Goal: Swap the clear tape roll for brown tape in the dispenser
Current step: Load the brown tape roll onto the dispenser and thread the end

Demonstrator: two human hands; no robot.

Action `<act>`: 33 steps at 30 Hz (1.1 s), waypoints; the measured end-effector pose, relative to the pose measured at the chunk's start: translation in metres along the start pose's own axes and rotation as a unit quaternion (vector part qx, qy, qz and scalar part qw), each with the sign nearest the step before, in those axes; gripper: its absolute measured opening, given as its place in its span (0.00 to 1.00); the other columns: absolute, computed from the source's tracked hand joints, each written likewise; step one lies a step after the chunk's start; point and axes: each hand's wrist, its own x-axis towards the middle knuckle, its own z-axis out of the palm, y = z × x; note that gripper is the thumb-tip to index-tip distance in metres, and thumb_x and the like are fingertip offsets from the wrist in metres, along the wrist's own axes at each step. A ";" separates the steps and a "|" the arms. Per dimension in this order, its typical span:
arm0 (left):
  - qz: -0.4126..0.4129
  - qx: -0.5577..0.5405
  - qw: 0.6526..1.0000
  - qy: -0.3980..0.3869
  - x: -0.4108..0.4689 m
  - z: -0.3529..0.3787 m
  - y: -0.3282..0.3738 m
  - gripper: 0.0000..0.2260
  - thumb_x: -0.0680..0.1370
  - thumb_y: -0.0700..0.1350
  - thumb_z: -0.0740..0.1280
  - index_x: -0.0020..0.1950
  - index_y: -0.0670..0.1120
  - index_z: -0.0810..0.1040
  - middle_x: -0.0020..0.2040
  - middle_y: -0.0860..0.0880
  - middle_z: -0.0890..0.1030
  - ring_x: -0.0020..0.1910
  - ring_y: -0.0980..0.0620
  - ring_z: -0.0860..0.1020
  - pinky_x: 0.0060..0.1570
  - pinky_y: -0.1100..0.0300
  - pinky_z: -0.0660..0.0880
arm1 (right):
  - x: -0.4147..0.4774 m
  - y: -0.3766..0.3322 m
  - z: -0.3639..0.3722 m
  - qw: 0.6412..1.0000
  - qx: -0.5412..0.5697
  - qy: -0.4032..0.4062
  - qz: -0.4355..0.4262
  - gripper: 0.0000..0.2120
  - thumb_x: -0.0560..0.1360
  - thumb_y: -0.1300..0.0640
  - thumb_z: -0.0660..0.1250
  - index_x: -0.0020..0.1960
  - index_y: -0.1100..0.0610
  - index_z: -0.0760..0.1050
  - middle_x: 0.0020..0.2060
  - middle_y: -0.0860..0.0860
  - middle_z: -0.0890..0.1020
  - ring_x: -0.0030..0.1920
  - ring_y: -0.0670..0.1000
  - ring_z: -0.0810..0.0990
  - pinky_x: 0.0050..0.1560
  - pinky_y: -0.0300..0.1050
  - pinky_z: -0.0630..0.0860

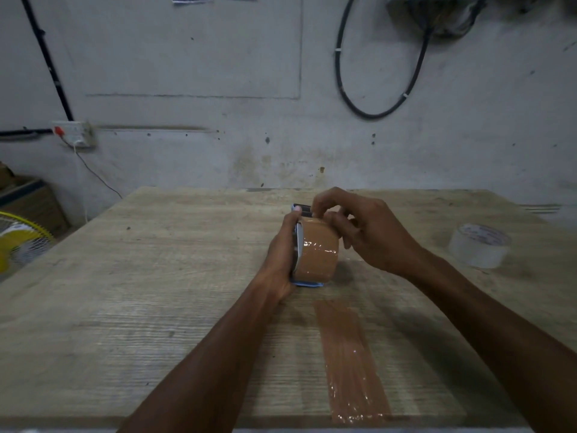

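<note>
A brown tape roll (pixel 317 253) sits in a blue tape dispenser (pixel 307 283), held just above the wooden table (pixel 156 292) near its middle. My left hand (pixel 281 254) grips the dispenser from the left side, thumb on its dark front end. My right hand (pixel 362 229) reaches over from the right, its fingertips pinching at the top of the brown roll near the dispenser's front. The clear tape roll (pixel 479 245) lies flat on the table at the right, apart from both hands.
A strip of brown tape (pixel 349 357) is stuck along the table in front of me. A yellow fan (pixel 18 242) and cardboard boxes (pixel 28 198) stand off the table's left side. A wall with a socket (pixel 73 132) and hanging cables rises behind.
</note>
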 end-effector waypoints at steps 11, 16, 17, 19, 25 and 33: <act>-0.008 -0.032 0.999 -0.009 0.000 0.001 0.001 0.24 0.78 0.64 0.62 0.57 0.45 0.81 0.38 0.45 0.84 0.33 0.49 0.83 0.33 0.57 0.79 | -0.002 0.015 0.001 0.998 -0.033 0.024 -0.057 0.11 0.77 0.68 0.65 0.55 0.61 0.84 0.48 0.47 0.84 0.44 0.28 0.78 0.41 0.22 0.71; -0.003 -0.049 0.999 -0.006 0.002 -0.001 0.000 0.23 0.77 0.64 0.64 0.56 0.46 0.83 0.41 0.45 0.84 0.36 0.49 0.83 0.36 0.55 0.79 | -0.003 0.011 0.000 0.997 -0.045 0.019 -0.054 0.11 0.77 0.62 0.66 0.57 0.57 0.84 0.50 0.50 0.87 0.47 0.42 0.82 0.44 0.34 0.77; 0.001 -0.049 0.999 -0.010 0.001 0.000 0.000 0.23 0.77 0.64 0.64 0.56 0.46 0.83 0.41 0.45 0.84 0.36 0.48 0.83 0.37 0.55 0.79 | -0.002 0.010 0.000 0.996 -0.064 0.027 -0.056 0.10 0.77 0.61 0.68 0.56 0.57 0.84 0.48 0.49 0.87 0.45 0.44 0.82 0.44 0.36 0.76; 0.005 -0.042 0.999 -0.017 0.001 0.000 0.001 0.25 0.76 0.66 0.65 0.55 0.45 0.83 0.41 0.45 0.84 0.37 0.48 0.83 0.37 0.55 0.78 | 0.001 0.007 0.001 0.993 -0.091 0.043 -0.055 0.08 0.75 0.61 0.71 0.53 0.55 0.85 0.44 0.48 0.87 0.41 0.45 0.80 0.42 0.38 0.74; 0.006 -0.037 0.997 -0.072 -0.004 0.006 0.003 0.30 0.73 0.66 0.68 0.60 0.42 0.81 0.50 0.40 0.82 0.46 0.43 0.81 0.50 0.48 0.79 | 0.007 0.005 -0.001 0.989 -0.129 0.069 -0.025 0.08 0.71 0.66 0.74 0.47 0.56 0.86 0.40 0.50 0.87 0.39 0.42 0.78 0.43 0.29 0.70; 0.000 0.000 0.996 -0.085 -0.009 0.011 0.006 0.22 0.72 0.56 0.71 0.57 0.41 0.80 0.46 0.41 0.85 0.42 0.45 0.84 0.56 0.42 0.77 | 0.000 0.012 -0.009 0.987 -0.154 0.041 -0.035 0.08 0.72 0.68 0.72 0.48 0.58 0.84 0.41 0.52 0.86 0.40 0.42 0.78 0.46 0.25 0.68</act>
